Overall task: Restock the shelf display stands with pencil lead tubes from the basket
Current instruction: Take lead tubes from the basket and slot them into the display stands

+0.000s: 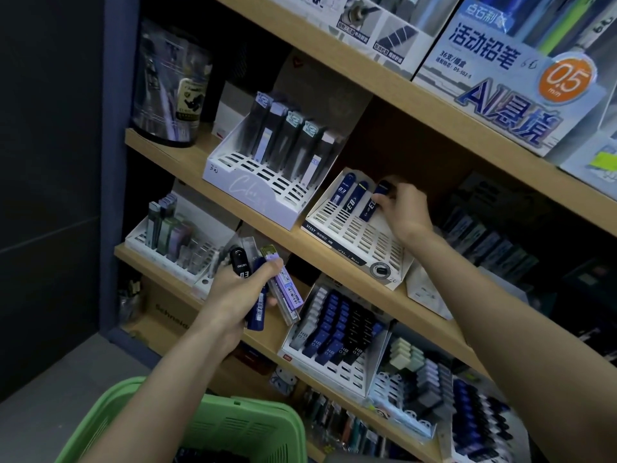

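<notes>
The wooden shelf (187, 162) carries several slotted stands. Below, at the bottom edge, is the green basket (233, 409). On the white stand (360, 238), 2 blue tubes (344, 190) stand in the back row. Beside them the right hand (405, 208) pinches a 3rd blue tube (375, 202) at the stand. The left hand (240, 292) is curled tight around a mixed bundle of tubes (287, 289) held in front of the shelf.

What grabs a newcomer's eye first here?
The right hand, at mid-height, pinching a dark blue tube in the white slotted stand. Lower left, the left hand grips a fistful of mixed tubes above the green basket. Top right, a big pencil box with an orange 0.5 badge looms.
</notes>
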`<act>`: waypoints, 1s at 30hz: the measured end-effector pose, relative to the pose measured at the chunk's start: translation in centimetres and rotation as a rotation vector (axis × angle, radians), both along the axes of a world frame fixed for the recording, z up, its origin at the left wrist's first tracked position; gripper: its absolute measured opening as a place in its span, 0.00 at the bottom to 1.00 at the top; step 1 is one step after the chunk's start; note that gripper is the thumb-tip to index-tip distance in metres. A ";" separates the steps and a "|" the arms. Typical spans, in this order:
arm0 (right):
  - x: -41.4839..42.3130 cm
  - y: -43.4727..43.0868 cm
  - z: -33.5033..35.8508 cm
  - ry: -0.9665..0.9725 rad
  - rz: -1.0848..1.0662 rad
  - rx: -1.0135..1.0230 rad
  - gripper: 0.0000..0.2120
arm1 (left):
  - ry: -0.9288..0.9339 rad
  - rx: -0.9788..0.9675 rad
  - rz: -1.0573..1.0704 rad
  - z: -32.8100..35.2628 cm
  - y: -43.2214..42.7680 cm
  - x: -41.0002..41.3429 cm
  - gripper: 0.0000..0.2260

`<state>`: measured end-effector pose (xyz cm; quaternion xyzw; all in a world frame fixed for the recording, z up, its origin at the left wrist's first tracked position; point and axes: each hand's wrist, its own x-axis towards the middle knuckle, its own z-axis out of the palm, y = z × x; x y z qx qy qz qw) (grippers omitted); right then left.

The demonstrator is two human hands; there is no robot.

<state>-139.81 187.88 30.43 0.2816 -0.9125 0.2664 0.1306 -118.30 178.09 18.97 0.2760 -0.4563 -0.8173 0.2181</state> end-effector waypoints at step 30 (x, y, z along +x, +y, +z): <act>-1.6 0.4 -0.9 0.111 0.042 0.033 0.11 | -0.043 0.011 -0.040 -0.2 0.3 -1.2 0.07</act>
